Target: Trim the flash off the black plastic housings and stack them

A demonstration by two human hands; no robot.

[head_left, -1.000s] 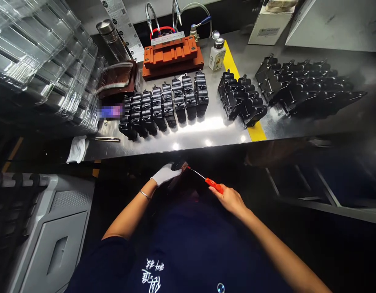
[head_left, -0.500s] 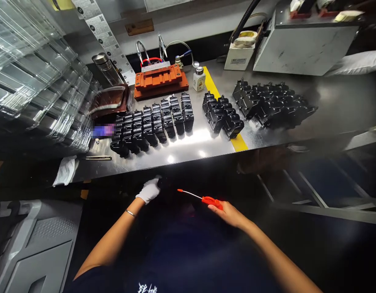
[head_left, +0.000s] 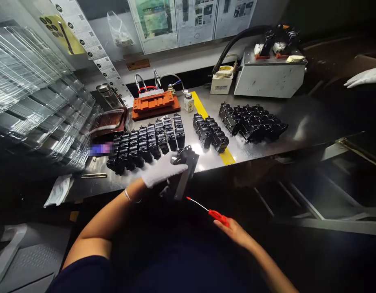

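My left hand (head_left: 162,172), in a white glove, is closed round a black plastic part (head_left: 184,171) and holds it up at the front edge of the steel table (head_left: 297,122). Lower and to the right, my bare right hand (head_left: 236,232) grips a red-handled screwdriver (head_left: 209,211), whose thin shaft points up-left toward the held part. On the table behind lie a row of the same black parts (head_left: 145,144), a smaller cluster (head_left: 210,132) beside a yellow stripe (head_left: 206,118), and a larger heap (head_left: 251,122) to the right.
An orange fixture (head_left: 155,103) and a small white bottle (head_left: 189,102) stand at the table's back. A grey box (head_left: 269,75) sits back right. Clear plastic trays (head_left: 38,110) are stacked at left. A white cloth (head_left: 58,190) and a metal pen-like tool (head_left: 94,176) lie front left. Another person's white-gloved hand (head_left: 363,77) shows at far right.
My left hand has risen from below the table edge up to table level, with the black part now plainly in it. The view has tilted up; the screwdriver hand stayed low.
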